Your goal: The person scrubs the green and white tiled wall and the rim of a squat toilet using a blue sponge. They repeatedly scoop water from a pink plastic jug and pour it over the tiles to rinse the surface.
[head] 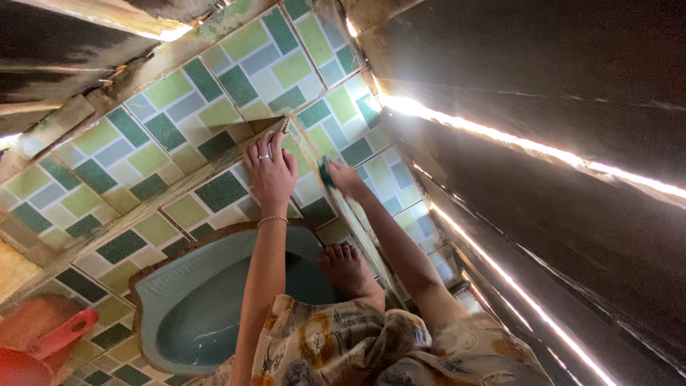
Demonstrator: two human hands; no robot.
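Observation:
My left hand (270, 171), with a ring and a thin bracelet, lies flat with spread fingers on the green and white patterned tiles (179, 114) of a raised ledge. My right hand (344, 179) is just to its right, closed on a small dark green scrub pad (325, 174) that is pressed against the tiled corner edge. Both arms reach forward over a pale blue squat toilet pan (193, 307). My bare foot (346, 270) stands on the pan's far side.
A red plastic dipper with a handle (53, 337) sits at the lower left on the tiled floor. A dark sheet wall (557, 143) with bright light slits runs along the right. Patterned cloth (357, 343) covers my lap.

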